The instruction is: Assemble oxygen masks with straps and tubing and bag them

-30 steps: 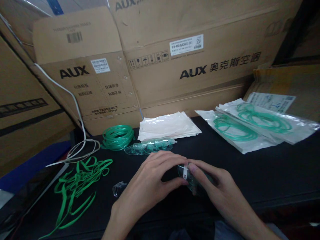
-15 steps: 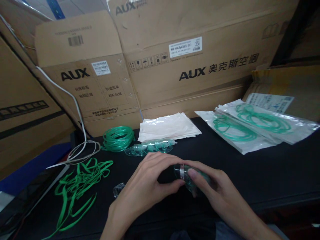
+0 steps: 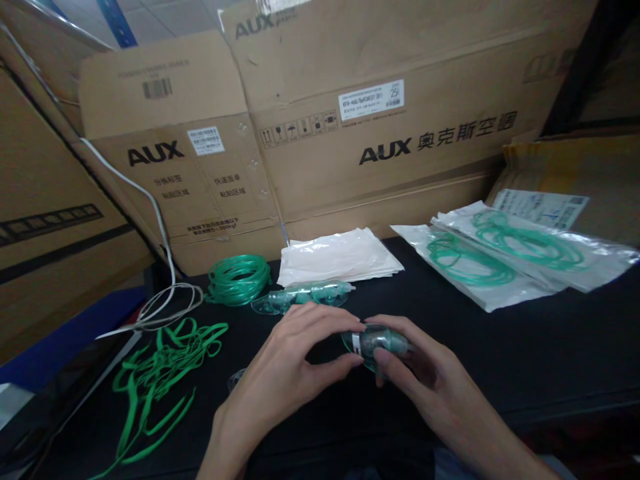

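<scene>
Black desk (image 3: 500, 353), near front edge | your left fingers (image 3: 340, 369) and right fingers (image 3: 395, 372) grip white-banded, translucent green plastic shell (image 3: 377, 339) | likely steadying it

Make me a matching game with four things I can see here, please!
1. Shiny green plastic tubing | A. in a loose tangle
2. Flat green straps | B. between the left hand and the right hand
3. Clear green plastic piece with a white band | C. in a flat stack
4. Smooth white packets | D. wound in a round coil

Pairs: 1-D, 2-A, 3-B, 4-C
</scene>
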### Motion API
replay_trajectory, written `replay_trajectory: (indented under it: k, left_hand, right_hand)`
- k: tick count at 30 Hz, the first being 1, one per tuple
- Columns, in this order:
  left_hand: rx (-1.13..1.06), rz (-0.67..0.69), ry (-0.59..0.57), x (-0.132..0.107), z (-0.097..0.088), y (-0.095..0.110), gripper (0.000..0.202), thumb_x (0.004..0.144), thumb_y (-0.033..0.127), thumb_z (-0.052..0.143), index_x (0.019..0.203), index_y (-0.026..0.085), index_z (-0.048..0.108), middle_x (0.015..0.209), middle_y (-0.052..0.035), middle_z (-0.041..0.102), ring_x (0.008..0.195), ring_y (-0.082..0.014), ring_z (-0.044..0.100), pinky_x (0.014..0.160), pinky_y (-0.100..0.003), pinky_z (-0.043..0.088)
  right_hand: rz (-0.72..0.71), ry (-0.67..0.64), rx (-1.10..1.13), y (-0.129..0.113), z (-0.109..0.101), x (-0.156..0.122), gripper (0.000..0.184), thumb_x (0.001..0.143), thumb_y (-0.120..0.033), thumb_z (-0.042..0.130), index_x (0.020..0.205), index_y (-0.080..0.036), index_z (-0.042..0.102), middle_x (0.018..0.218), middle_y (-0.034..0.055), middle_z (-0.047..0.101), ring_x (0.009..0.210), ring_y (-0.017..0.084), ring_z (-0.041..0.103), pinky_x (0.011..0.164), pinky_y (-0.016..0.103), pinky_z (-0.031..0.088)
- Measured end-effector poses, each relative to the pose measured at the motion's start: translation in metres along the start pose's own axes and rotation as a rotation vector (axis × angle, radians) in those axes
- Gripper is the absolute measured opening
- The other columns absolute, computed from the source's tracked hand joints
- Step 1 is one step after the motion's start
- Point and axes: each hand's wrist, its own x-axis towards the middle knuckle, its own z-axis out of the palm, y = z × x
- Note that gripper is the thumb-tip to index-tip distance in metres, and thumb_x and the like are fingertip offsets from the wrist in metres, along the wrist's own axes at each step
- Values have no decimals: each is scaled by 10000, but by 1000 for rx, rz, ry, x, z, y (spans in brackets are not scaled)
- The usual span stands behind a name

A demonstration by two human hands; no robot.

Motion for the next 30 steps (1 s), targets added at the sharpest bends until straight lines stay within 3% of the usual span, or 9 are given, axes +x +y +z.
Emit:
replay_trajectory:
  k: [5,12,19,24,30]
  left_hand:
    - [14,8,52,-1,-6,3,321,902,203,729,1209,260,656,1175,-12,734,1101,-180,659,998,-333,481]
    - [66,-152,161,-24,-46,-4,164,933,229,673,1096,251,671,1162,-34,717,1108,-194,665,996,-326,510]
    - [270,-311,-113,-79,-54,-20,57,936,282,650,974,262,687,1137,-30,709,1068,-197,676,1019,-361,504]
    - [383,-311,-159,-110,-60,-24,91,939,295,639,1005,283,701,1108,-28,723,1055,-199,687,1013,-353,518]
    - [490,-354,-250,-122,-72,-27,143,944,327,623,1064,314,700,1182,-26,719,1115,-224,675,1042,-406,510]
  right_hand:
    - [48,-10,-27,0,1,3,399,970,-532,538,1187,-205,610,798,13,676,671,166,620,654,279,491]
    - [48,-15,-115,3,1,3,414,967,-553,524,1188,-219,633,744,-4,648,680,175,620,618,273,446]
    - [20,-25,-157,10,0,2,426,971,-553,518,1221,-231,642,744,-10,646,682,170,613,625,268,442]
    - [14,-30,-181,12,2,2,446,978,-551,497,1239,-220,643,726,-5,647,676,176,624,610,266,446]
    - [-5,-53,-210,11,-1,2,432,978,-524,508,1251,-223,656,726,4,664,676,181,635,591,260,459]
